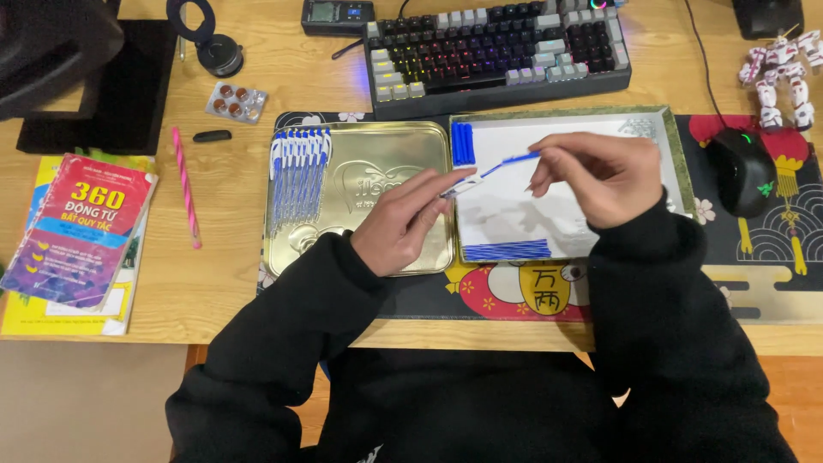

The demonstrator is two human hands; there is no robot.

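1. Grip: left hand (403, 225) pinches the white end of a pen (490, 171) between thumb and fingers; right hand (600, 176) pinches the blue end. Both closed narrow on the same pen, one per end.
2. Pen hangs in the air, tilted, blue end higher, over the near-left part of the white tray (677, 154). Not touching the tray, as far as I can tell.
3. Judgement: two-ended hold looks like fitting or pulling parts along the pen's axis; can't tell which.
4. White tray holds loose parts: a few blue caps (463, 143) upright-stacked at its far-left corner, and a flat row of thin blue refills (506, 250) along the near edge. Sorted by kind, prob. for quick picking.
5. Gold tin lid (386, 171), just left of the tray, edges touching or nearly so. A neat row of finished blue-and-white pens (298, 171) lies side by side on its left part; rest of lid bare.
6. Both containers sit on a patterned desk mat (771, 283).
7. Further out: keyboard (497, 51) behind, mouse (741, 171) right, pink pencil (185, 184), pill blister (236, 101) and books (77, 240) left.
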